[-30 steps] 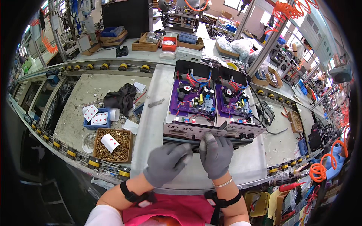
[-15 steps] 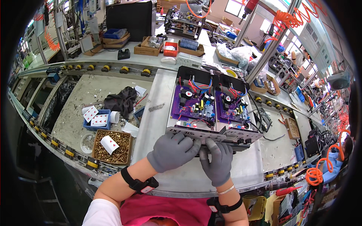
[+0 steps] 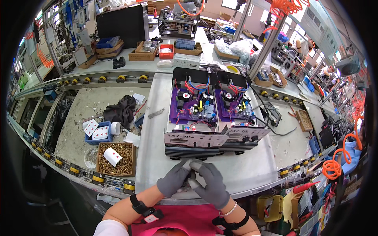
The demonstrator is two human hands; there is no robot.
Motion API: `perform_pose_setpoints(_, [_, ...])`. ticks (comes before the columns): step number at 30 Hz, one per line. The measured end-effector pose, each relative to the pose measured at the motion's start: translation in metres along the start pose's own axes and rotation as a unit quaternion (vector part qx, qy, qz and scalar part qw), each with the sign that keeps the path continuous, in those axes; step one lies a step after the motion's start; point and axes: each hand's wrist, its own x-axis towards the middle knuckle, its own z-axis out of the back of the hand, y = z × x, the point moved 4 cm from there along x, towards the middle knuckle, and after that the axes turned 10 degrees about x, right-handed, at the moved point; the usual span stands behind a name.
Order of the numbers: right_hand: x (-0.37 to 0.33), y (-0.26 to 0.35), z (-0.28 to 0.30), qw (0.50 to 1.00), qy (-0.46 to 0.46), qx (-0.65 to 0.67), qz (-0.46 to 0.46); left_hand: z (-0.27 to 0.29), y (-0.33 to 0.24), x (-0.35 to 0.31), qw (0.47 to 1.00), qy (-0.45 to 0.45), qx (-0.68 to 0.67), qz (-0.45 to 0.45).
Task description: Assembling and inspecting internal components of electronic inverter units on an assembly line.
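Note:
Both my hands wear grey gloves and meet just in front of my chest, above the near edge of the grey work tray [image 3: 157, 129]. My left hand [image 3: 174, 182] and my right hand [image 3: 212, 185] press together around a small pale part that is mostly hidden between the fingers. Just beyond the hands stand two open electronic units side by side, the left unit [image 3: 193, 114] and the right unit [image 3: 238, 114], each with a purple circuit board, red and blue wires and a grey front panel facing me.
A wooden box of brass screws [image 3: 116, 159] with a white card sits to my left, beside a blue bin [image 3: 97, 131], a roll of white tape [image 3: 115, 128] and a black cloth [image 3: 120, 110]. Conveyor rails with yellow rollers [image 3: 82, 173] border the bench. Orange coiled hoses [image 3: 334, 165] hang right.
My hands left the units' front panels and drew back toward my body. They are now closed together around a small part.

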Motion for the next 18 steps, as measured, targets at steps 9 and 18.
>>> perform_pose_setpoints(9, [-0.010,-0.012,-0.016,0.994,-0.008,0.028,-0.107,-0.002,0.017,0.011,0.999,-0.030,0.001,-0.019])
perform_pose_setpoints(18, [0.001,-0.012,0.003,0.992,-0.107,-0.063,-0.025,0.000,0.011,0.010,0.997,0.062,0.021,0.030])
